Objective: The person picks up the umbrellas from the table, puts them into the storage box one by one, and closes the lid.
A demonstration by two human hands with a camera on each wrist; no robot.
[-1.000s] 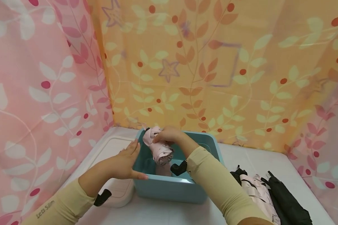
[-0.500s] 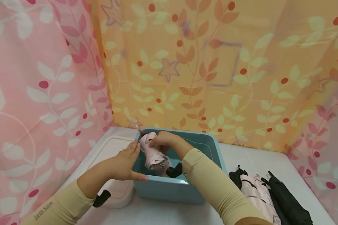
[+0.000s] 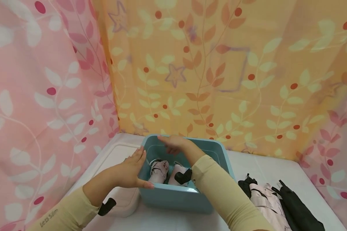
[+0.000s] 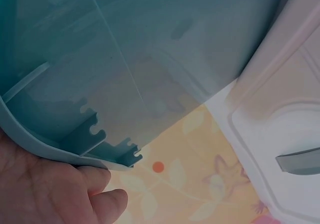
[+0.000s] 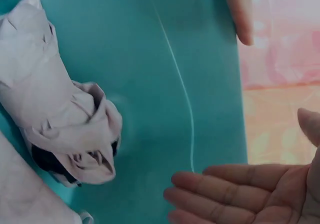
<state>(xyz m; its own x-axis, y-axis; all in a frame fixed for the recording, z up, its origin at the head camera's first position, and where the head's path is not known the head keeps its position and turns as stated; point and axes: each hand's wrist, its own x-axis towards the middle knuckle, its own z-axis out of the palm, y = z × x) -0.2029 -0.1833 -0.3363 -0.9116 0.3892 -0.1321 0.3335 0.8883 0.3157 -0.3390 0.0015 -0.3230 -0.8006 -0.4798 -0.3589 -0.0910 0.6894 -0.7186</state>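
Note:
A blue plastic bin (image 3: 176,202) stands on the white table. Two folded pale pink umbrellas lie inside it: the left umbrella (image 3: 159,173) and, beside it, another umbrella (image 3: 176,169) partly hidden by the black wrist strap. My left hand (image 3: 128,171) rests against the bin's near left corner, fingers along the left side and thumb at the front rim. My right hand (image 3: 174,144) hovers over the bin's back left part, holding nothing. Its fingers (image 5: 220,194) look extended in the right wrist view, apart from the umbrella (image 5: 50,89).
Right of the bin lie more folded umbrellas: a pink umbrella (image 3: 267,202), a black umbrella (image 3: 300,205) and a dark one partly covered. A white lid (image 3: 124,200) lies left of the bin, under my left arm. Patterned curtains (image 3: 202,64) hang behind and at both sides.
My right hand has lowered the pink umbrella into the left of the bin, let it go and lifted away. The left hand stays at the bin's corner.

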